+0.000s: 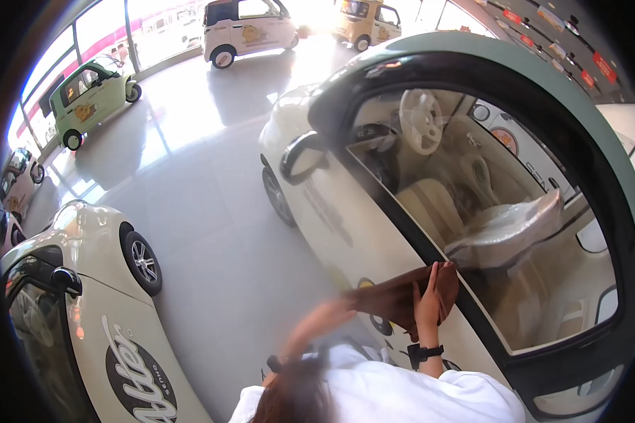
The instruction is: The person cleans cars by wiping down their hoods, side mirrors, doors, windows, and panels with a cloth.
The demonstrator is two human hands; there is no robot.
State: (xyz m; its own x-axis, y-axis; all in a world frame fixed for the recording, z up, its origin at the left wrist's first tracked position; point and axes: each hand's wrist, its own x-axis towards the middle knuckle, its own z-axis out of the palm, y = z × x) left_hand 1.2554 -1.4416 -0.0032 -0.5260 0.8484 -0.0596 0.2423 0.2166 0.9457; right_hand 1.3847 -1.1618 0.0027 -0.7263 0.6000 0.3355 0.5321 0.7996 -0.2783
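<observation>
A brown cloth (401,295) is stretched between my two hands, beside the door of the cream car (346,233). My left hand (334,310), smeared by motion, grips the cloth's left end. My right hand (427,304) holds the other end just below the side window (536,282), a finger pointing up along the fabric. A black band with a small device (426,352) is on my right wrist. Round yellow-and-black artwork on the door is partly covered by the cloth and my arm.
The car's side mirror (303,156) juts out ahead. On the left stands another cream car (113,296) with lettering on its door. Farther off, a green vehicle (88,106), a white one (250,32) and a tan one (367,21) stand on the shiny floor (219,247).
</observation>
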